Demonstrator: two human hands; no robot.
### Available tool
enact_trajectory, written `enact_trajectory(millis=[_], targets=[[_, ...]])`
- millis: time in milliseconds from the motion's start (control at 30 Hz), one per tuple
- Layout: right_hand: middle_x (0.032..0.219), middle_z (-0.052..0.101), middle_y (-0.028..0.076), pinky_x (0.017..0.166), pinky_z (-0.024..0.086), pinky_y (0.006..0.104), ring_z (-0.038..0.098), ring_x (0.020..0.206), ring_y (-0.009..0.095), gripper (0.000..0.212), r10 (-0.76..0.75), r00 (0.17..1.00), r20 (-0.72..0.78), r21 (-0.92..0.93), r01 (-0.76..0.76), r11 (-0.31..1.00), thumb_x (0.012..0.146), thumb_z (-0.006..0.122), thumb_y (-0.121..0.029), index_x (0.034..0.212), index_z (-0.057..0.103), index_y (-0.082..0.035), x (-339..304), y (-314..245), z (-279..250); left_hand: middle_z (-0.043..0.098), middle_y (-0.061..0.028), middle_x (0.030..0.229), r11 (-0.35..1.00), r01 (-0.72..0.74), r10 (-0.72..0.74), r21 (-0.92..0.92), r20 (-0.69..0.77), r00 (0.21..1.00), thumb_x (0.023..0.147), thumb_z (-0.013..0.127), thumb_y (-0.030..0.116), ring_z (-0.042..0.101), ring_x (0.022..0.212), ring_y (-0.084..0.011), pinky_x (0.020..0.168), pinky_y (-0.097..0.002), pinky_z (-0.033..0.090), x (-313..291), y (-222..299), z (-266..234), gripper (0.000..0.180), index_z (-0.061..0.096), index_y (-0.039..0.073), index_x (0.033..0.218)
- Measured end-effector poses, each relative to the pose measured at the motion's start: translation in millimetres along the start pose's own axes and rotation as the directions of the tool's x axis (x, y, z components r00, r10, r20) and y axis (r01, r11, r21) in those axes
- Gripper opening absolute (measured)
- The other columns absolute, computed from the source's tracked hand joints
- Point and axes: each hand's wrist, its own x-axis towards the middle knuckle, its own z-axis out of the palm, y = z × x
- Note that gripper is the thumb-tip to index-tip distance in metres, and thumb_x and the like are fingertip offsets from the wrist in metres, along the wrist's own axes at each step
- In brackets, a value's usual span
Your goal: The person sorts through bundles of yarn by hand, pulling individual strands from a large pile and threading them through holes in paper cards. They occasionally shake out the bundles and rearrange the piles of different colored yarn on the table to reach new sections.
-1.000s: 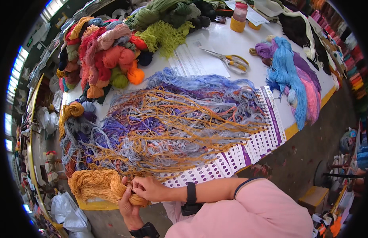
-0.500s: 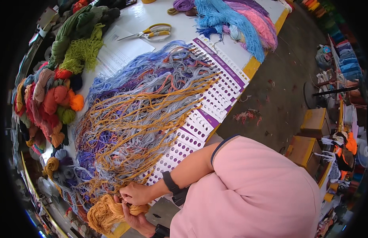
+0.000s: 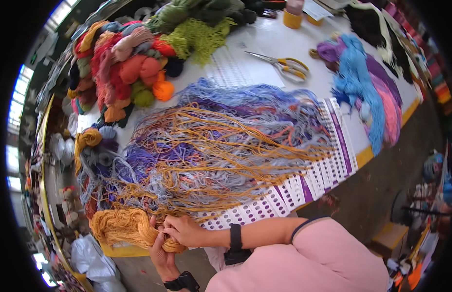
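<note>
A thick skein of golden-yellow yarn (image 3: 121,228) lies at the table's near left edge. My left hand (image 3: 163,253) is closed around its right end, thumb up. Against it, my right hand (image 3: 188,230) pinches with bent fingertips at the yarn; the strand between them is too small to make out clearly. Just beyond both hands spreads a wide tangle of blue, grey, purple and orange threads (image 3: 211,146), with long golden strands lying across it. White perforated cards with purple bands (image 3: 306,187) line its right and near side, threads reaching to their holes.
Yellow-handled scissors (image 3: 284,67) lie on a printed sheet (image 3: 235,68) at the back. Red, orange and green yarn bundles (image 3: 138,63) are heaped at the far left. Blue, pink and purple skeins (image 3: 364,87) hang over the right edge. Cardboard box (image 3: 390,237) stands on the floor.
The head view has turned, so the table appears shifted right and rotated. Both hands remain together at the golden skein, with the right fingers still pinching beside the left.
</note>
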Motion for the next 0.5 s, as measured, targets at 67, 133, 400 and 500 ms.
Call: enact_trajectory(millis=[67,133,400,500], targets=[[0.065,0.060,0.013,0.058,0.046,0.0384,0.061,0.060,0.027,0.017,0.013,1.000,0.020,-0.004,-0.013,1.000,0.092,0.059,-0.018,0.086,0.053,-0.003,-1.5,0.6,6.6,0.058,-0.0088,0.095,0.999,0.008,-0.009,0.035,0.018,1.000,0.086,0.057,-0.007,0.059,0.090,-0.0208,0.086,-0.0352,0.051,-0.7,4.5,-3.9,0.060,0.037,-0.001,0.142],[0.068,0.060,0.014,0.059,0.045,0.0387,0.060,0.062,0.029,0.017,0.004,1.000,0.025,0.026,-0.005,1.000,0.092,0.059,-0.017,0.087,0.053,-0.002,-2.6,-0.5,8.2,0.057,-0.0086,0.093,1.000,-0.008,0.007,0.014,0.014,1.000,0.085,0.057,-0.007,0.059,0.090,-0.0204,0.088,-0.0357,0.050,-0.7,2.8,-10.3,0.060,0.037,-0.002,0.142],[0.071,0.060,0.019,0.060,0.044,0.0431,0.058,0.066,0.037,0.016,0.056,0.997,0.060,0.072,-0.060,0.996,0.088,0.060,-0.013,0.082,0.053,-0.001,-1.9,-7.5,-1.3,0.057,-0.0078,0.092,0.999,-0.009,0.010,0.038,-0.023,1.000,0.086,0.057,-0.005,0.059,0.091,-0.0197,0.092,-0.0368,0.049,2.3,-2.8,-11.4,0.059,0.037,-0.002,0.142],[0.071,0.060,0.019,0.060,0.043,0.0431,0.058,0.065,0.037,0.015,0.060,0.997,0.053,0.068,-0.063,0.996,0.088,0.060,-0.013,0.083,0.053,0.000,-0.8,-10.3,-4.0,0.059,-0.0087,0.095,0.999,-0.007,0.011,0.050,-0.069,0.998,0.086,0.059,-0.005,0.060,0.092,-0.0200,0.090,-0.0359,0.050,2.3,-2.7,-1.9,0.060,0.038,-0.002,0.142]])
